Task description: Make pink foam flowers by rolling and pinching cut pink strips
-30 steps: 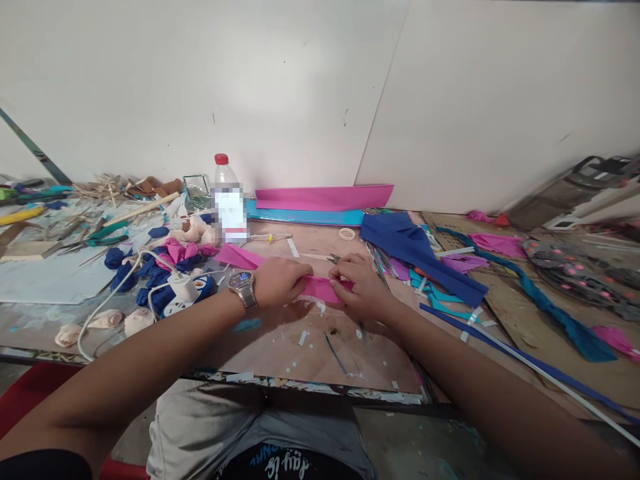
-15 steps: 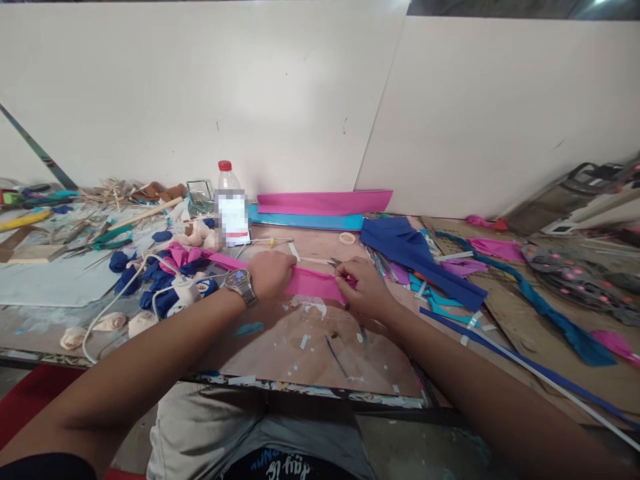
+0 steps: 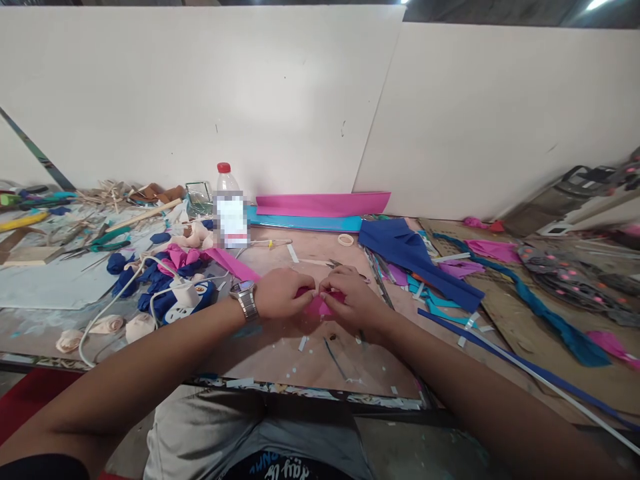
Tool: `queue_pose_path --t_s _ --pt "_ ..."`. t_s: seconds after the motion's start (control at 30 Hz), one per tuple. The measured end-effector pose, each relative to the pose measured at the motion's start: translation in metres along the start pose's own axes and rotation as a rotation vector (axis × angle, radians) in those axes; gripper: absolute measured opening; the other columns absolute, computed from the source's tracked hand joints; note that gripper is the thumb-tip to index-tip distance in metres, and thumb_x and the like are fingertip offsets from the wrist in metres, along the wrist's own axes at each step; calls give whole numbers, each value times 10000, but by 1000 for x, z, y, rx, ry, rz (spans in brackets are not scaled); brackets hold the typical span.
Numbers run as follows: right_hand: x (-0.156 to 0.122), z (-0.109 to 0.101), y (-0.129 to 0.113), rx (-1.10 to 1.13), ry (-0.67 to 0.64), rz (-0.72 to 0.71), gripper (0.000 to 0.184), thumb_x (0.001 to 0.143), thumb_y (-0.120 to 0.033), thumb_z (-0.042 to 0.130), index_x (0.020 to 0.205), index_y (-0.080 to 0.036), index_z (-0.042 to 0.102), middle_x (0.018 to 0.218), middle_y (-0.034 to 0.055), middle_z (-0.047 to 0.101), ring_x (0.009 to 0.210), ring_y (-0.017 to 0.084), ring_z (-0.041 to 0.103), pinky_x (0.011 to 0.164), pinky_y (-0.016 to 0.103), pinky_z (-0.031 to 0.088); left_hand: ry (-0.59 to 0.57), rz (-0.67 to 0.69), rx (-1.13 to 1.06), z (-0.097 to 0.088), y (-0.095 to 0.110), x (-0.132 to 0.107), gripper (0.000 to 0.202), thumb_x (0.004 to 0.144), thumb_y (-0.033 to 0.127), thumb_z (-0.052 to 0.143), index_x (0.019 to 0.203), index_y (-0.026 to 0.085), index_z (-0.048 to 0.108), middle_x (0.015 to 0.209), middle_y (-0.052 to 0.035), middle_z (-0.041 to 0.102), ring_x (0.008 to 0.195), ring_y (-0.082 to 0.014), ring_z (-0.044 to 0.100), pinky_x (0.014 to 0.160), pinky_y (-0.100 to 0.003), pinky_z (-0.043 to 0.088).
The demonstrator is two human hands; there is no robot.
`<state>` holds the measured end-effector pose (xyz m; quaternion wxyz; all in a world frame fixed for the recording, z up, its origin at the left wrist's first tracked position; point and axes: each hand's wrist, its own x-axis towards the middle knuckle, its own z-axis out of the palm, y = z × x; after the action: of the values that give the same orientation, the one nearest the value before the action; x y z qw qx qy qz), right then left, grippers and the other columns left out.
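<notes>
Now both hands have come together at the middle of the work, where half a second ago a flat stretch of pink strip (image 3: pixel 234 264) lay open between them. The left hand (image 3: pixel 285 293) and the right hand (image 3: pixel 353 297) each pinch it between thumb and fingers, the thumbs nearly meeting, and the little pink that shows between them is bunched; the exact folds are hidden. To my eye that makes this a gathering or folding step rather than a spreading one. From the grip the strip runs out behind the left hand, its free length slanting away beyond the wristwatch (image 3: pixel 245 298). Just on the near side of the grip, a white scrap (image 3: pixel 303 343) lies on the tabletop (image 3: pixel 280 360). Beyond the right hand's knuckles the pointed tips of a metal tool (image 3: pixel 332 264) show, its kind unclear. Left of the grip sit a power strip (image 3: pixel 183 305) and some cream cloth rosettes (image 3: pixel 140 328). Farther past the grip come a pale ring (image 3: pixel 345 239) and, off to the right, dark blue cloth (image 3: pixel 420 263). Farthest, a lit phone (image 3: pixel 233 220) stands before a bottle (image 3: pixel 225 177), and a folded magenta sheet (image 3: pixel 323 204) rests against the white wall (image 3: pixel 300 100).
</notes>
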<state>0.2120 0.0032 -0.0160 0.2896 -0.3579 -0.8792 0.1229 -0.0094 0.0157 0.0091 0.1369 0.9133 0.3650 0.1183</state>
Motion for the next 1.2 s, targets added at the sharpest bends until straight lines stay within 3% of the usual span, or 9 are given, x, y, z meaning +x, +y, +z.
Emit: queue_pose_path --t_s 0.17,0.57,0.97,1.2 --pt "-1 -2 -4 -24 31 4 71 866 -160 632 836 -218 661 816 19 714 876 221 606 903 433 397 9 20 -46 2 1 1 270 956 321 482 883 211 718 790 -36 736 711 -175 631 658 -281 383" --pt "-1 0 -3 -39 69 -23 99 846 -149 610 773 -216 617 781 11 717 863 222 608 917 444 374 -22 -5 -151 -2 2 1 219 909 251 527 884 205 740 793 -17 740 690 -160 611 640 -278 372" --pt "0 -1 -4 -73 46 -59 102 831 -154 627 752 -217 620 774 20 711 898 230 615 937 439 384 -115 18 -312 -3 -5 3 294 954 337 506 889 171 740 763 -13 717 669 -135 575 632 -262 369" --pt "-1 -2 -1 -112 52 -80 77 865 -193 648 849 -217 720 847 41 760 976 256 618 968 459 379 -163 -10 -268 -3 -11 5 349 960 385 497 830 159 728 661 0 637 597 -120 486 586 -263 302"
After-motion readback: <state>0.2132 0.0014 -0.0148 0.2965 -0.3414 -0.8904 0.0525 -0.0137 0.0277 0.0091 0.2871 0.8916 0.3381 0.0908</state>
